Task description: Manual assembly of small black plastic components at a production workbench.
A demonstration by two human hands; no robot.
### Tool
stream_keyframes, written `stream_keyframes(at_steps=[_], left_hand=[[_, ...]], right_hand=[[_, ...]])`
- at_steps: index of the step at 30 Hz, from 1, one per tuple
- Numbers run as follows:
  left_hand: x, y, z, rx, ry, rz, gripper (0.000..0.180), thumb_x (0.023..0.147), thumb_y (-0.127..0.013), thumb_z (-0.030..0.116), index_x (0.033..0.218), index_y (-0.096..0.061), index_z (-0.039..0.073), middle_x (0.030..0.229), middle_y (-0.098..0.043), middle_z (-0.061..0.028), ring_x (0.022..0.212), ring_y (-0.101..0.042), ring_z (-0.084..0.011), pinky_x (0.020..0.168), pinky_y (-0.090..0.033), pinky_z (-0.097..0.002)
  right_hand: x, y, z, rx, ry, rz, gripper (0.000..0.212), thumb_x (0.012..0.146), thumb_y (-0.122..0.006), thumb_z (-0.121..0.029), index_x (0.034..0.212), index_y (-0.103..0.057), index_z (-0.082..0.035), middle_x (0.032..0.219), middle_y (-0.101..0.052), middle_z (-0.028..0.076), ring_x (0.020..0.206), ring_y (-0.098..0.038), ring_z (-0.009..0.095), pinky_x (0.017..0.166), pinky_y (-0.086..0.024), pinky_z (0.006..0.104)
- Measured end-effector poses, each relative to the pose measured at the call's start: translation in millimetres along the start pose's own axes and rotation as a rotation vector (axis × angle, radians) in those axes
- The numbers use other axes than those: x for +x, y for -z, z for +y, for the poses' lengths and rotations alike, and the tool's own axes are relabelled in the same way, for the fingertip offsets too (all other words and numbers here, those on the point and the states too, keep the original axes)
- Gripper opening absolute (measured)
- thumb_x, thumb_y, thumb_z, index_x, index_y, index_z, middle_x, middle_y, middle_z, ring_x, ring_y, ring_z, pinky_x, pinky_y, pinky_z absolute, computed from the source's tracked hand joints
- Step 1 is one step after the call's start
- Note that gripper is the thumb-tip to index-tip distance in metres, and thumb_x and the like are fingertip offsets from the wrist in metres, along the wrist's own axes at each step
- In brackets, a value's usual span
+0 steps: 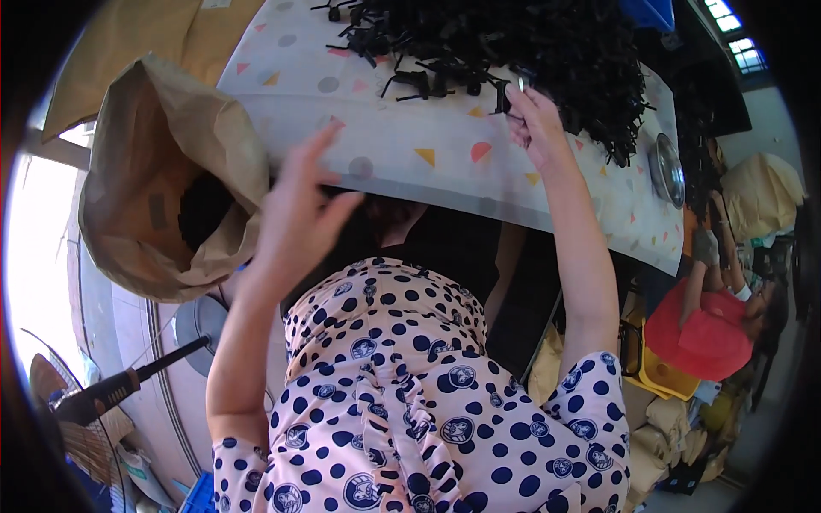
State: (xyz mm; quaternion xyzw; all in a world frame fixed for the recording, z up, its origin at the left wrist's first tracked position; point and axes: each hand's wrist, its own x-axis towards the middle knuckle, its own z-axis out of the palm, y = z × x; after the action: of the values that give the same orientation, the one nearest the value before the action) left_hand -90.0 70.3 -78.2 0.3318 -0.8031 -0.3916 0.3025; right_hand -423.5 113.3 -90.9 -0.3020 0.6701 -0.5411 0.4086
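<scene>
Over the near edge of the table, beside the paper sack, my left hand (306,205) is blurred by motion; its fingers are spread and nothing shows in them. My right hand (537,128) is closed at the near side of a large heap of small black parts (505,43). A small shiny metal piece (522,84) sticks out at its fingertips; its full shape is hidden. Right against those fingers is one black part (502,97), and I cannot tell whether it is gripped or lies on the table.
A patterned cloth (385,145) covers the table. At the left stands an open brown paper sack (180,120) with black stuff inside. A metal bowl (667,171) sits at the right edge, a blue bin (650,13) behind the heap. A person in red (701,329) works at the right.
</scene>
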Motion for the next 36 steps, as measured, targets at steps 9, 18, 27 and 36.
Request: stream_keyframes(at_steps=[9, 18, 27, 36], left_hand=[[27, -76, -2, -0.347, 0.023, -0.281, 0.074, 0.080, -0.069, 0.007, 0.142, -0.029, 0.008, 0.109, -0.060, -0.0176, 0.081, -0.065, -0.0203, 0.067, -0.052, -0.0295], [1, -77, -16, -0.227, 0.005, -0.146, 0.039, 0.087, -0.058, 0.000, 0.124, -0.046, 0.007, 0.077, -0.059, -0.0083, 0.066, -0.061, -0.0123, 0.061, -0.049, -0.0258], [-10, -70, -13, -0.531, 0.198, -0.137, 0.027, 0.085, -0.054, -0.002, 0.110, -0.046, 0.004, 0.073, -0.057, -0.0095, 0.058, -0.056, -0.0149, 0.057, -0.047, -0.0278], [-13, -64, -13, -0.205, 0.126, -0.190, 0.027, 0.085, -0.053, -0.005, 0.109, -0.043, 0.004, 0.075, -0.058, -0.0124, 0.066, -0.063, -0.0217, 0.059, -0.050, -0.0312]], right_hand=[[-84, -78, 28, 0.222, -0.162, -0.261, 0.019, 0.091, -0.063, -0.026, 0.096, -0.059, -0.008, 0.068, -0.053, -0.005, 0.049, -0.042, 0.001, 0.040, -0.029, 0.0180], [-105, -100, 48, 0.561, -0.194, -0.308, 0.022, 0.096, -0.054, -0.029, 0.100, -0.056, -0.008, 0.062, -0.046, -0.004, 0.045, -0.035, 0.003, 0.039, -0.023, 0.0183], [-125, -108, 53, -0.177, 0.199, -0.293, 0.020, 0.100, -0.043, -0.018, 0.101, -0.052, 0.000, 0.073, -0.059, 0.005, 0.065, -0.056, 0.010, 0.061, -0.048, 0.0245], [-129, -115, 47, -0.299, 0.213, -0.280, 0.020, 0.100, -0.044, -0.018, 0.100, -0.054, 0.000, 0.070, -0.053, 0.002, 0.062, -0.046, 0.008, 0.058, -0.041, 0.0237]])
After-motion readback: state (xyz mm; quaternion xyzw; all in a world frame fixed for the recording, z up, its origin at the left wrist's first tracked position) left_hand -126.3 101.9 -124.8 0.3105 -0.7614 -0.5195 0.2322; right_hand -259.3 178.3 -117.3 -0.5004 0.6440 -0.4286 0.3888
